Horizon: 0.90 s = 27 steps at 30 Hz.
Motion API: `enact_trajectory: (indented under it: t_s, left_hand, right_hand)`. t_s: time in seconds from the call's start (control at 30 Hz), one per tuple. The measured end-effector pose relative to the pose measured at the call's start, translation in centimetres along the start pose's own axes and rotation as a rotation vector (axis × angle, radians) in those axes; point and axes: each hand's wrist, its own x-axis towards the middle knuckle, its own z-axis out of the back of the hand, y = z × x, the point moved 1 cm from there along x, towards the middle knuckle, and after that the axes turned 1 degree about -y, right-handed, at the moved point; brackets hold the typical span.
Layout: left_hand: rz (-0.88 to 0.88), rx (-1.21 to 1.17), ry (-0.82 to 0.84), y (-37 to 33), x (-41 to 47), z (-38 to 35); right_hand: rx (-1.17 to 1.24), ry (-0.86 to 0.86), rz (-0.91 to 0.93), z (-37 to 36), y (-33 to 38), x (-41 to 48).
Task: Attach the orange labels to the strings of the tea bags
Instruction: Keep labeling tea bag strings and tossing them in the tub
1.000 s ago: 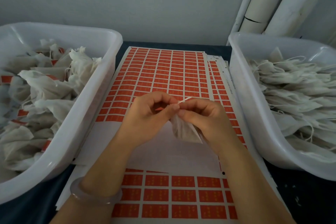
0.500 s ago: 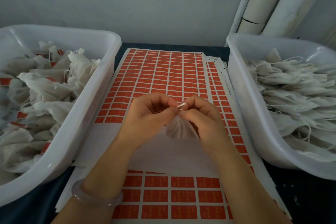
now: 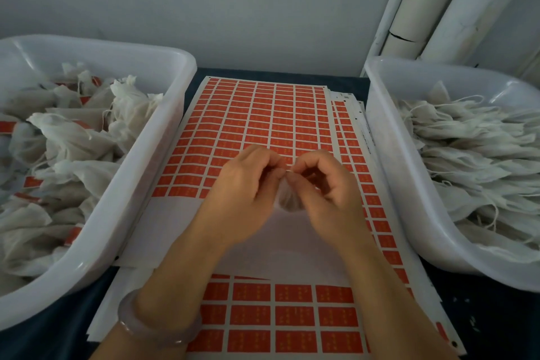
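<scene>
Both forearms bare, entering from 7 and 5 o'clock, converging at centre. Left hand (image 3: 245, 193): back up, fingers curled, thumb and forefinger tips pressed together. Right hand (image 3: 328, 194): fingers arched, curled inward, tips touching the left's. Both pinch the top of a blurred tea bag (image 3: 287, 203) hanging between the palms

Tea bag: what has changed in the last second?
The tea bag, which hung flat below the right hand, is now bunched up between it and the left hand. The string end that stuck out above the fingertips hardly shows. Both hands keep pinching there; trays and label sheets stayed.
</scene>
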Motion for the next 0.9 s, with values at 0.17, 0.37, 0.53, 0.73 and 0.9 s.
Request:
enact_trajectory:
  t_s: [0.17,0.37,0.53,0.73,0.9]
  left_hand:
    - [0.527,-0.725,0.185,0.5,0.1,0.2]
    - [0.738,-1.046,0.192,0.9,0.2,-0.2]
    - [0.649,-1.062,0.227,1.1,0.2,-0.4]
    - [0.677,-1.079,0.148,1.2,0.3,-0.3]
    - [0.541,-0.863,0.141,1.0,0.2,-0.1]
  right_hand:
    - [-0.172,0.022,0.153,-0.4,-0.1,0.0]
    - [-0.172,-0.001,0.164,0.1,-0.3,0.1]
    - [-0.194,-0.054,0.302,0.3,-0.3,0.1]
    - [-0.197,-0.118,0.275,0.4,-0.2,0.0]
    - [-0.176,-0.043,0.123,0.1,-0.3,0.1]
